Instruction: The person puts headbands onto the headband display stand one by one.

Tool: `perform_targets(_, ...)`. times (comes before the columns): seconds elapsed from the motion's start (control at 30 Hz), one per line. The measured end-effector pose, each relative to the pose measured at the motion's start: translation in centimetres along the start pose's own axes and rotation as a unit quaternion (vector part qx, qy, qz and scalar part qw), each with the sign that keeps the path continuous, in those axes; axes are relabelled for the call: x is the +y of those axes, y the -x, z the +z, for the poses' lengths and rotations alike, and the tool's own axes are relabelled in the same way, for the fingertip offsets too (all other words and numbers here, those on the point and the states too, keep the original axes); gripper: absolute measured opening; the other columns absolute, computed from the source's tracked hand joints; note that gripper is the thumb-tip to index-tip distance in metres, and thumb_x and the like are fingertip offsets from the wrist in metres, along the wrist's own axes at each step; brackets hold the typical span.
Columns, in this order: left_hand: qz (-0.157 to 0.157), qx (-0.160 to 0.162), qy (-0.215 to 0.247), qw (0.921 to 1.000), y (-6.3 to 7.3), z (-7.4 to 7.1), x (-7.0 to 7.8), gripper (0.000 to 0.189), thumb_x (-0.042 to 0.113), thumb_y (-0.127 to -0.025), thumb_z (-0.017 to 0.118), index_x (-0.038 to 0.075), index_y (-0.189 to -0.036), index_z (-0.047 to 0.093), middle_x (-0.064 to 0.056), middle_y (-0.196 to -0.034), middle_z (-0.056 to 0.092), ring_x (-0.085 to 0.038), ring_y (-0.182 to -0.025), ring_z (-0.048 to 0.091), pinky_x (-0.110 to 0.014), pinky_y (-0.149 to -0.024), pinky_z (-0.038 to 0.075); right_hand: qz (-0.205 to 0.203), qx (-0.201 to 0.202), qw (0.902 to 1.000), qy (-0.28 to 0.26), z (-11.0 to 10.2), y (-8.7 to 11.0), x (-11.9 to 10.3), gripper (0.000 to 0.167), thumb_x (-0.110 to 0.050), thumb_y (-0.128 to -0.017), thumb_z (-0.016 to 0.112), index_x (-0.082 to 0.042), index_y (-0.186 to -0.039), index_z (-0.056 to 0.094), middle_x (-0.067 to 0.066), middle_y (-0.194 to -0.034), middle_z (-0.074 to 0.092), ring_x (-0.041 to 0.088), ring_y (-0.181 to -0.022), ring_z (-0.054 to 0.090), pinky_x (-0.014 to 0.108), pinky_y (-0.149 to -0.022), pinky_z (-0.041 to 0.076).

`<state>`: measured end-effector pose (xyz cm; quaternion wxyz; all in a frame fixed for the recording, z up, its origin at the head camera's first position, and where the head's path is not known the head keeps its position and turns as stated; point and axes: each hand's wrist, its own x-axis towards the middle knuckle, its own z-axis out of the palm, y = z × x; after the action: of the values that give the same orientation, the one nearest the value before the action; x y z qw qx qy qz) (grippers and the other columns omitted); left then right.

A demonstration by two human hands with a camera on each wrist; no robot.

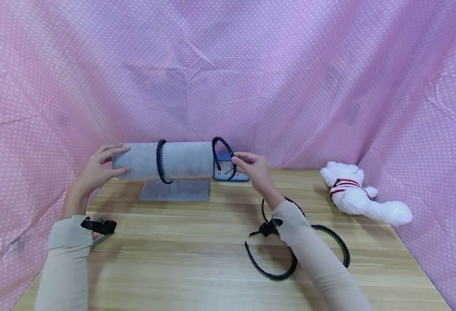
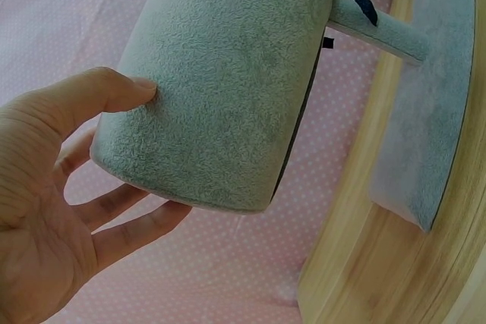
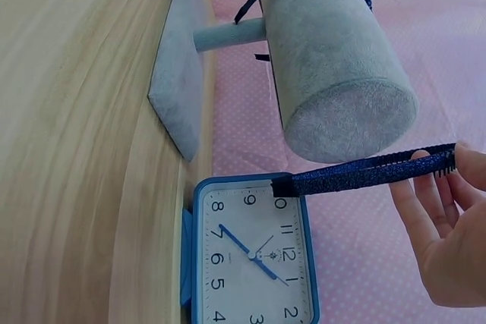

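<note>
A grey velvet headband stand (image 1: 189, 159) stands at the back of the table, its padded cylinder lying level on a short post over a flat base (image 1: 175, 191). One dark toothed headband (image 1: 160, 157) is around the cylinder near its middle. My left hand (image 1: 102, 166) holds the cylinder's left end, with the thumb on one side and fingers at the end in the left wrist view. Just off the right end, my right hand (image 1: 256, 170) pinches a second dark headband (image 3: 364, 174) by its toothed part. That headband appears apart from the cylinder in the right wrist view.
A blue-framed clock (image 3: 254, 256) stands behind the right hand. Further dark headbands (image 1: 276, 275) lie on the wooden table (image 1: 173, 259) under the right forearm. A white plush toy (image 1: 352, 190) lies at the right. Pink dotted cloth (image 1: 228, 86) hangs behind.
</note>
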<state>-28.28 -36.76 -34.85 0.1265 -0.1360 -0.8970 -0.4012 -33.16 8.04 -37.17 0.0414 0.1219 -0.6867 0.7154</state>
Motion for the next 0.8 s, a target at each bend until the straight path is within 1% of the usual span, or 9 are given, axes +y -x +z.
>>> perform_targets(0.17,-0.008,-0.005,0.005,0.9999,-0.1,0.0,0.0,0.061,0.012,-0.094,0.074,0.007,-0.150,0.050,-0.019,-0.161,0.030,-0.046,-0.133,0.037,0.000,-0.086,0.037,-0.009,0.000,0.9999,0.005,0.5,-0.4,-0.2,0.028,-0.007,-0.093,0.073,0.010,-0.117,0.071,0.020,-0.113,0.072,0.028,-0.099,0.073,0.043,-0.089,0.061)
perform_targets(0.27,-0.009,-0.006,0.004,0.9999,-0.1,0.0,0.1,0.061,0.013,-0.094,0.074,0.006,-0.150,0.050,-0.019,-0.161,0.030,-0.047,-0.133,0.037,0.000,-0.086,0.038,-0.014,-0.004,0.9998,0.017,0.8,-0.6,-0.1,0.029,-0.008,-0.094,0.073,0.009,-0.117,0.071,0.021,-0.115,0.071,0.022,-0.096,0.073,0.039,-0.086,0.062)
perform_targets(0.37,-0.008,-0.006,0.005,0.9999,-0.1,0.0,0.1,0.061,0.012,-0.094,0.074,0.005,-0.149,0.050,-0.019,-0.161,0.030,-0.046,-0.134,0.036,0.000,-0.087,0.037,-0.016,-0.010,0.9993,0.033,1.2,-0.7,0.0,0.028,-0.009,-0.094,0.073,0.007,-0.117,0.071,0.022,-0.115,0.071,0.014,-0.091,0.072,0.038,-0.085,0.062)
perform_targets(0.43,-0.009,-0.007,0.003,0.9999,-0.1,0.1,0.1,0.061,0.013,-0.094,0.075,0.005,-0.149,0.050,-0.020,-0.161,0.030,-0.047,-0.135,0.036,0.001,-0.086,0.036,-0.016,-0.015,0.9990,0.040,1.5,-0.6,0.0,0.027,-0.009,-0.095,0.073,0.007,-0.116,0.072,0.021,-0.115,0.071,0.011,-0.088,0.071,0.040,-0.086,0.062)
perform_targets(0.53,-0.013,-0.007,0.008,0.9999,0.0,0.1,0.2,0.062,0.012,-0.093,0.075,0.005,-0.149,0.050,-0.020,-0.161,0.029,-0.049,-0.135,0.036,0.001,-0.084,0.038,-0.020,-0.021,0.9984,0.049,1.9,-0.4,0.1,0.026,-0.010,-0.094,0.073,0.006,-0.115,0.073,0.020,-0.113,0.071,0.009,-0.086,0.070,0.045,-0.087,0.062)
perform_targets(0.7,-0.020,-0.011,0.015,0.9996,0.0,0.1,0.3,0.063,0.012,-0.094,0.074,0.005,-0.150,0.049,-0.021,-0.162,0.028,-0.052,-0.135,0.035,0.000,-0.081,0.040,-0.030,-0.031,0.9979,0.047,2.8,0.0,0.5,0.026,-0.010,-0.093,0.075,0.007,-0.112,0.074,0.015,-0.106,0.072,0.007,-0.084,0.070,0.049,-0.087,0.061)
perform_targets(0.8,-0.026,-0.012,0.013,0.9995,-0.1,0.0,0.3,0.063,0.013,-0.094,0.075,0.005,-0.150,0.048,-0.021,-0.162,0.028,-0.053,-0.136,0.035,0.000,-0.081,0.040,-0.040,-0.042,0.9976,0.040,3.2,0.2,0.6,0.025,-0.009,-0.092,0.076,0.007,-0.110,0.074,0.016,-0.103,0.074,0.007,-0.083,0.070,0.052,-0.088,0.060)
